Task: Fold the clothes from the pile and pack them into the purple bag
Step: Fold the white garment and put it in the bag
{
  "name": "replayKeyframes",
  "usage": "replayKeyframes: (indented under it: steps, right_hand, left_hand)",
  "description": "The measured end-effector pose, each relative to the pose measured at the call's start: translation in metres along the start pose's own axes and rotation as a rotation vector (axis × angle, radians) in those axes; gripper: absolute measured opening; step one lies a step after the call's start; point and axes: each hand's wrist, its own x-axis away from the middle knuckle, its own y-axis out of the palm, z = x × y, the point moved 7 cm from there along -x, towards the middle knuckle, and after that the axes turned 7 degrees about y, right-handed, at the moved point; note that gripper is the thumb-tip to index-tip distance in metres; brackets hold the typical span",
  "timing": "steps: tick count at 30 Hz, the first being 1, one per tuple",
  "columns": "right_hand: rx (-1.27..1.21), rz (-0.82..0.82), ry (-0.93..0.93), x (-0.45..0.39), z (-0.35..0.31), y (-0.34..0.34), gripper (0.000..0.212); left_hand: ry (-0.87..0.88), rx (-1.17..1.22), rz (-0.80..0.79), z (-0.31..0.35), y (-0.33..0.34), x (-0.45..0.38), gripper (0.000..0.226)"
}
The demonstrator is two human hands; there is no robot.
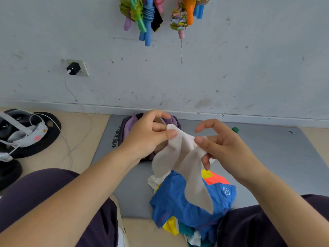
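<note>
Both hands hold a pair of white socks (179, 157) in the air above the grey mat (277, 157). My left hand (151, 134) pinches one sock's top edge between thumb and fingers. My right hand (219, 141) pinches the other sock's top, its upper fingers spread. The socks hang down over the pile of clothes (188, 205), whose top piece is a blue shirt with orange and yellow patches. The purple bag (128, 127) lies on the mat behind my left hand, mostly hidden by it.
A wall runs close behind the mat, with skipping ropes (146, 16) hung on it and a charger (73, 68) in a socket. Black weight plates (44, 139) and a white headset lie on the floor at left. My legs in dark trousers frame the pile.
</note>
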Motion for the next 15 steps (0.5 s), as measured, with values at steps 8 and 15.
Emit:
replayKeyframes:
  steps: [8,15]
  right_hand:
    - [-0.105,-0.195,-0.002,0.005,-0.004,0.013,0.023]
    - [0.045,-0.013,-0.081,0.005,-0.010,0.005,0.013]
  left_hand:
    - [-0.218,0.319,-0.271,-0.006,0.023,0.011,0.031]
    - [-0.192,0.262,-0.299,-0.002,0.026,0.015,0.022]
